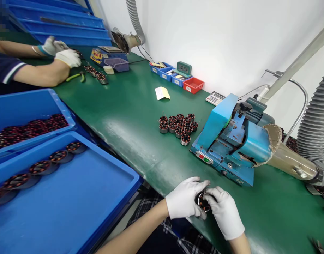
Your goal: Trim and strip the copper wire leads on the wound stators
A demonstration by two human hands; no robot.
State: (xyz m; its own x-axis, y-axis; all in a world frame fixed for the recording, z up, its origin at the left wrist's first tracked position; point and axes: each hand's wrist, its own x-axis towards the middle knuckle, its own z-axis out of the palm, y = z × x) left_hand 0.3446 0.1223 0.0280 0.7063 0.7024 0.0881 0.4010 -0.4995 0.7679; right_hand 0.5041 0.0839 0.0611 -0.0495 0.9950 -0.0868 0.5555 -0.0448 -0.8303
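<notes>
Near the front edge of the bench, a round motor stator point(204, 202) with a bright metal rim and copper windings is held between my two gloved hands. My left hand point(183, 199) wraps round its left side, thumb and fingers closed on the rim. From the right, my right hand point(222, 208) pinches at its face with bent fingers; the fingertips partly hide the windings. Farther back on the green bench, several like stators point(180, 125) stand grouped, windings upward. One of them point(185, 139) sits at the group's near end.
Right of the group stands a blue belt machine point(222, 137) joined to a grey hose point(317, 120). At left, a blue tray point(58, 208) holds a row of stators, beside a blue bin point(27, 102) of windings. A co-worker's gloved hands point(66, 56) work at the far left.
</notes>
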